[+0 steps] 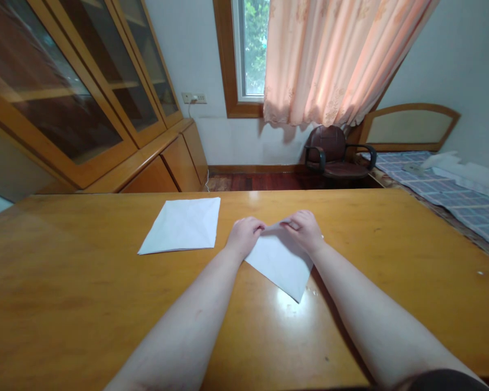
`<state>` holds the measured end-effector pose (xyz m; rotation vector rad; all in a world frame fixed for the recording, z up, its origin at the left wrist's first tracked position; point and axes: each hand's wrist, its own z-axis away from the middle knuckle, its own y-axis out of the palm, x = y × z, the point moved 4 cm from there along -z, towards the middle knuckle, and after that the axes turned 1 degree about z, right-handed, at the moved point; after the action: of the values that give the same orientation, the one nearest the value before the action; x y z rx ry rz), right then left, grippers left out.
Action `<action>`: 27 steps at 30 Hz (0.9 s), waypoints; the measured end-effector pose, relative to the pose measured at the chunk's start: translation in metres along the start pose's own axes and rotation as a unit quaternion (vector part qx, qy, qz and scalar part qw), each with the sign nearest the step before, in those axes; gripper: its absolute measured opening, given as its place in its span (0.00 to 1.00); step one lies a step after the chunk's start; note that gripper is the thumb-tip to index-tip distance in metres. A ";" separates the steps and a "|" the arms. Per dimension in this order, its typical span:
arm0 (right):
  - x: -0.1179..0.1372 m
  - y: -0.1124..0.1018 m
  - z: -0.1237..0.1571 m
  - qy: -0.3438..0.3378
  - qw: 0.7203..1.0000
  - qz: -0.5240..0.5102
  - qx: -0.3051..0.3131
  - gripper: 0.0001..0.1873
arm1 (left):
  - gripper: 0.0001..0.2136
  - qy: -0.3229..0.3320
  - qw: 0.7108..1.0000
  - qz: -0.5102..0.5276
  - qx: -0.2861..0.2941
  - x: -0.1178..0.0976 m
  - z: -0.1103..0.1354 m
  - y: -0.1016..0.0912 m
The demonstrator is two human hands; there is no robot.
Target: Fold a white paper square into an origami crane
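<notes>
Forearms (195, 309), cropped below, end in hands (243, 235) partly hiding white paper (285, 260).

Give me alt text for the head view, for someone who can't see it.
A person's left hand and right hand pinch the far edge of a white sheet on a wooden table. More white paper lies to their left; beyond are a glass-fronted cabinet, a curtain and a chair.

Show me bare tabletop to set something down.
On the wooden tabletop, a broad patch lies nearer than the flat paper, left of the left forearm; another right of the right forearm, bar a white speck. Crowded: around the held paper, pinched by left hand and right hand.
</notes>
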<state>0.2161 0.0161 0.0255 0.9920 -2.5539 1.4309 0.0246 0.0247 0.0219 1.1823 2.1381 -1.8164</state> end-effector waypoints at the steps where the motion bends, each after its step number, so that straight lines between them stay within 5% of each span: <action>1: 0.000 -0.001 0.000 0.003 1.000 -0.008 0.005 0.09 | 0.10 -0.001 1.000 -0.002 0.010 -0.001 0.000 0.000; 7: -0.003 -0.006 0.004 0.060 0.997 -0.038 -0.001 0.22 | 0.10 -0.036 0.998 -0.002 0.046 -0.004 0.001 -0.001; 16: -0.016 -0.008 0.010 0.115 0.980 -0.089 -0.133 0.15 | 0.09 -0.075 0.997 0.011 0.027 0.011 0.001 0.003; 27: -0.027 -0.017 0.010 0.168 0.965 -0.031 -0.197 0.17 | 0.08 -0.157 0.987 -0.014 -0.021 0.026 0.001 0.000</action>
<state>0.2498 0.0155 0.0236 0.6908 -2.3927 0.9218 0.0065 0.0366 0.0084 0.7969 2.0094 -1.8175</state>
